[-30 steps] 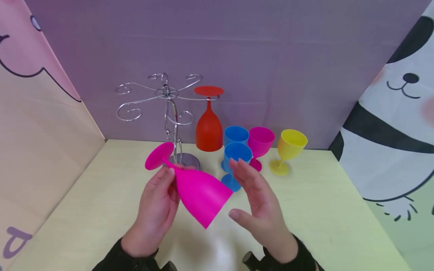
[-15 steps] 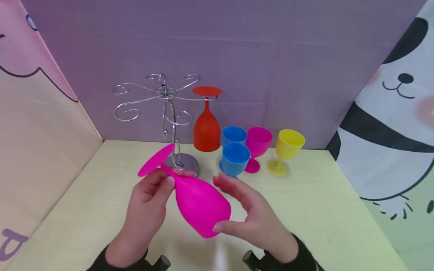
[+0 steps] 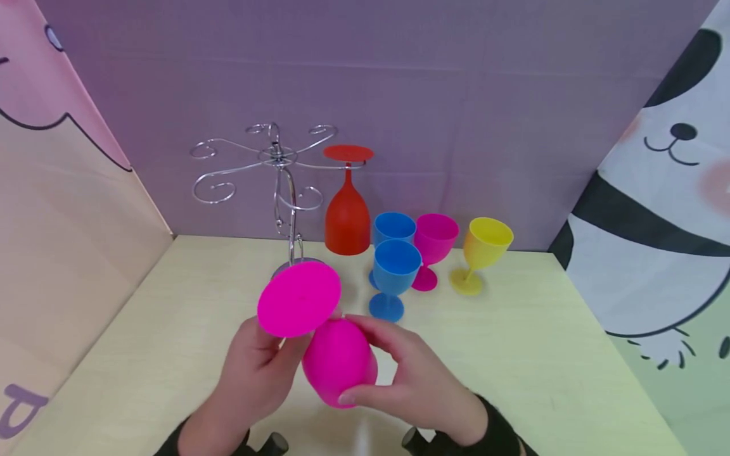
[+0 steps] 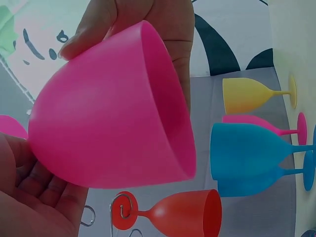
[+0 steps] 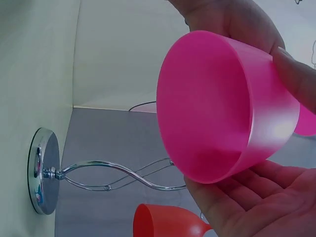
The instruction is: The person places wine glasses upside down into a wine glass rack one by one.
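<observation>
A pink plastic goblet is held between both hands above the front of the table, its round foot raised and its mouth turned down and away. My left hand pinches it by the stem, just under the foot. My right hand grips the bowl, thumb on the near side and fingers on the far side. In the right wrist view the hollow inside of the goblet shows. Behind the hands stands a chrome stemware rack with curled arms; a red goblet hangs upside down from one arm.
Right of the rack, two blue goblets stand one behind the other, beside another pink goblet and a yellow goblet, all upright. The pale table ends at a purple backdrop. Printed panels flank it.
My right hand has closed onto the pink goblet's bowl, after hovering beside it. The goblet has turned, so its foot now faces me and its mouth points away.
</observation>
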`<move>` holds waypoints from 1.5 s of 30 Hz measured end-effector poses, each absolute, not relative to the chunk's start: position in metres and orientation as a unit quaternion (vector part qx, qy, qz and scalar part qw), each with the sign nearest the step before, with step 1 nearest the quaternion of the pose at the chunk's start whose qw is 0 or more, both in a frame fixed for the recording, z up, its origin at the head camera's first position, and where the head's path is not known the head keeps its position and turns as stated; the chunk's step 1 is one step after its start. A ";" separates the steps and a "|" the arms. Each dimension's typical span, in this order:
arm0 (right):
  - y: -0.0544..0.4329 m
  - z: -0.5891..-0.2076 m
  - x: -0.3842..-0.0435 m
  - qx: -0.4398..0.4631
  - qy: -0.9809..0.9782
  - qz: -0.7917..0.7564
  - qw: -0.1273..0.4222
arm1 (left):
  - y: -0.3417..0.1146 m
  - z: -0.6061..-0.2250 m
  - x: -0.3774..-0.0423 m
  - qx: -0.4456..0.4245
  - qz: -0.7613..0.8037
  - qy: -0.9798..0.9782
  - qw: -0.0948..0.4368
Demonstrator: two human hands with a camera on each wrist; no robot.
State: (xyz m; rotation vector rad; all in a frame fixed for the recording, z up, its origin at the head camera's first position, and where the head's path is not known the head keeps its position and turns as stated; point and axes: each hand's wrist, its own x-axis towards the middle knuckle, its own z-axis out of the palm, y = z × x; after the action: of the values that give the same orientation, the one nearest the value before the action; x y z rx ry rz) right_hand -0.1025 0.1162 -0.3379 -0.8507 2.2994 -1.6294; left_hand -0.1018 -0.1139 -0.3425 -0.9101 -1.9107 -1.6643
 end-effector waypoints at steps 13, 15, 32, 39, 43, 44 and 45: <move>0.113 -0.341 -0.102 -0.299 0.777 -0.548 0.079 | -0.112 -0.345 -0.102 -0.317 -0.591 -0.695 0.261; 0.113 -0.340 -0.101 -0.298 0.778 -0.548 0.076 | -0.112 -0.346 -0.102 -0.314 -0.598 -0.690 0.261; 0.129 -0.335 -0.104 -0.313 0.772 -0.554 0.003 | -0.111 -0.345 -0.106 -0.330 -0.623 -0.682 0.194; 0.135 -0.332 -0.104 -0.289 0.760 -0.582 -0.028 | -0.108 -0.348 -0.107 -0.326 -0.619 -0.693 0.173; 0.138 -0.331 -0.107 -0.295 0.745 -0.595 -0.055 | -0.106 -0.350 -0.109 -0.313 -0.609 -0.713 0.154; 0.138 -0.331 -0.107 -0.295 0.743 -0.597 -0.061 | -0.105 -0.350 -0.109 -0.309 -0.604 -0.718 0.153; 0.138 -0.331 -0.108 -0.291 0.742 -0.600 -0.063 | -0.105 -0.351 -0.110 -0.303 -0.600 -0.725 0.150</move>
State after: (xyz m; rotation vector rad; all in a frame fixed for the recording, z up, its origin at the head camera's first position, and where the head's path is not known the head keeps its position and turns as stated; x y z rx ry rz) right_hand -0.1078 0.1380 -0.3310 -0.9537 2.4305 -1.9660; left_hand -0.1099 -0.1049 -0.3510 -0.8713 -2.0830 -1.7242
